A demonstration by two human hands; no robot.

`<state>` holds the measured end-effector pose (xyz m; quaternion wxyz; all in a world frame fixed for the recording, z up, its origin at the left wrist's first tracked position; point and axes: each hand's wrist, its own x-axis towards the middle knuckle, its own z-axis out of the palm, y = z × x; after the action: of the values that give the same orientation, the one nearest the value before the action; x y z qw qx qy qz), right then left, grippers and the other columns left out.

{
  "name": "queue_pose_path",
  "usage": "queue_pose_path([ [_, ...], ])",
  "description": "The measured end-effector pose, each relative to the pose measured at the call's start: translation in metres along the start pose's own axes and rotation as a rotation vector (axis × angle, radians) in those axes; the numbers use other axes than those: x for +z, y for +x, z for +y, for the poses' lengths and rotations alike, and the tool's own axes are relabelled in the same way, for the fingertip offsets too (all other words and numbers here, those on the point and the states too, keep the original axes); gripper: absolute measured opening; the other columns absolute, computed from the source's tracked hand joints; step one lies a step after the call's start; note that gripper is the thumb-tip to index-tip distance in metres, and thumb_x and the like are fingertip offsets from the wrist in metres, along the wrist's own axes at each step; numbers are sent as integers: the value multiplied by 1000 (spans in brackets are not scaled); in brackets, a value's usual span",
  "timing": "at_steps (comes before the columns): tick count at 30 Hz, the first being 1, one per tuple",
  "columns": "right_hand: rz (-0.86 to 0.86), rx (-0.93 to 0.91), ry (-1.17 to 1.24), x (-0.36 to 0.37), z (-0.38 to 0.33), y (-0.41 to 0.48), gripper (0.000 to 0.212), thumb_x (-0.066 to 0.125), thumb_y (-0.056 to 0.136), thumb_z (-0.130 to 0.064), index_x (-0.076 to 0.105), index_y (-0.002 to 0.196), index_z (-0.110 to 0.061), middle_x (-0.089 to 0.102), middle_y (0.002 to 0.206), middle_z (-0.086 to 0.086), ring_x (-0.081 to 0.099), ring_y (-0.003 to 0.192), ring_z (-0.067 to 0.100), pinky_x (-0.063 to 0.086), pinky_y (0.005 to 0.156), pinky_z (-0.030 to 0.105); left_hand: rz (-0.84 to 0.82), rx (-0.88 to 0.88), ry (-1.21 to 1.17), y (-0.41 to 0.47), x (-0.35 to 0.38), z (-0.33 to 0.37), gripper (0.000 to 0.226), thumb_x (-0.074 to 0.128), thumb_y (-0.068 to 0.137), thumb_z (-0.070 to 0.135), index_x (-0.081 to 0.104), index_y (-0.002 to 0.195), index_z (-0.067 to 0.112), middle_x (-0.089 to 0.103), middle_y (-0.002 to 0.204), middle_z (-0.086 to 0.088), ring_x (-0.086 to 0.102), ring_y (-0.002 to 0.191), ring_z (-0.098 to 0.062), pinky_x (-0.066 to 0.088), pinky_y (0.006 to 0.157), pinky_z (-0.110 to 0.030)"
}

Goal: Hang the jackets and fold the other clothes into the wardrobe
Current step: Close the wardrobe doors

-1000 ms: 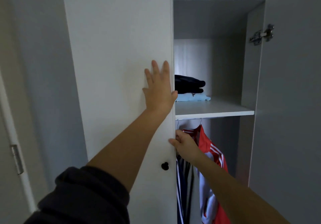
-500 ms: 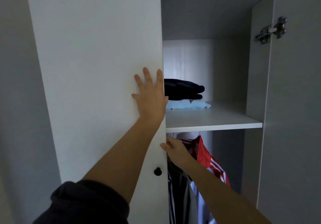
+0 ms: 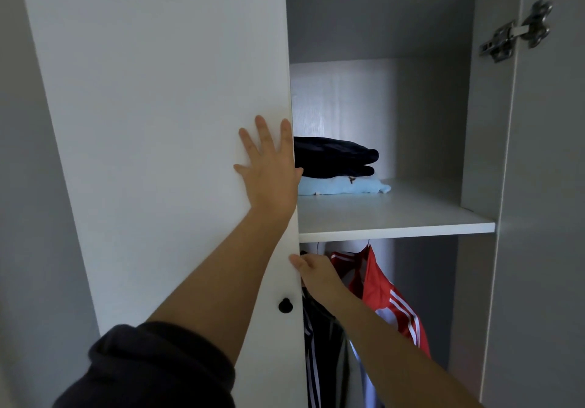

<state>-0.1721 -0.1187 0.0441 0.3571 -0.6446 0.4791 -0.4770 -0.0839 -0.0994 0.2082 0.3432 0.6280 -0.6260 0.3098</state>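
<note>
Below shelf [image 3: 395, 227], red jacket [image 3: 389, 300] hanging vertically.

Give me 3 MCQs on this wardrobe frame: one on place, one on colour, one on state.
1. Where is the light blue folded garment?
A. on the shelf, under the dark folded garment
B. hanging below the shelf
C. in the right hand

2. What colour is the striped hanging jacket right of the right hand?
A. green
B. red
C. yellow

3. How does the left hand rest?
A. fisted round the knob
B. gripping a hanger
C. flat, fingers spread, on the left door

Answers: 1 A, it lies beneath the dark one on the shelf; 2 B, red with white stripes; 3 C, the palm lies flat, above the black knob.
</note>
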Motion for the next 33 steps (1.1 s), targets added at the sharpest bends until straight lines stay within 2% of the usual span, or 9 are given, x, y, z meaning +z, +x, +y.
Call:
queue_pose_path([
  [6,3,21,-134,0,8,5,49,45,99,-40,40,60,-10,43,61,7,41,56,16,29,47,16,7,-14,18,6,10,2,84,45,94,51,-9,152,23,-9,159,-17,-1,144,-44,39,100,-61],
  [9,-6,27,-85,0,9,7,45,47,98,-41,51,69,-6,52,69,12,48,63,19,36,55,21,21,-12,29,6,12,2,84,45,93,53,-6,152,23,-6,159,-17,2,144,-44,41,99,-61],
  [13,-27,56,-137,-1,-1,0,46,43,100,-39,48,63,-11,52,64,0,49,58,11,36,51,13,-6,-3,30,6,10,-1,84,44,92,55,-7,152,24,-7,159,-17,1,144,-43,40,100,-60],
  [17,-24,39,-270,-11,-12,-31,37,40,102,-33,57,83,-5,56,82,5,51,78,17,37,68,27,-99,64,-19,2,0,-15,79,44,95,50,-4,152,25,-9,159,-15,0,145,-41,36,106,-56],
  [21,162,-34,-351,-55,-40,-102,27,47,100,-25,65,99,-5,64,93,8,57,88,21,40,79,26,-159,66,-438,-32,-17,-15,72,52,96,38,11,153,20,3,160,-13,10,146,-32,24,114,-49],
  [24,292,-3,-490,-106,-67,-169,34,49,99,-24,61,123,-3,64,125,11,58,115,22,39,90,17,-191,113,-728,-61,-42,21,67,59,92,34,26,149,18,15,159,-9,23,143,-27,28,112,-43],
  [26,391,30,-592,-141,-84,-220,36,49,99,-25,60,127,-5,60,131,9,54,123,22,35,97,21,-214,180,-868,-79,-67,61,64,62,90,34,34,145,19,26,156,-9,30,140,-26,32,110,-42],
  [30,596,113,-586,-199,-117,-322,25,50,98,-19,68,102,-3,71,99,11,66,93,24,49,89,36,-269,365,-1117,-122,-140,148,65,65,86,34,38,143,18,42,148,-6,42,132,-27,35,105,-34],
  [33,772,175,-475,-236,-134,-389,21,52,95,-18,71,89,-11,73,85,1,70,80,15,56,82,34,-316,493,-1220,-156,-197,202,67,67,85,34,37,143,21,44,146,-1,43,131,-23,35,103,-32],
])
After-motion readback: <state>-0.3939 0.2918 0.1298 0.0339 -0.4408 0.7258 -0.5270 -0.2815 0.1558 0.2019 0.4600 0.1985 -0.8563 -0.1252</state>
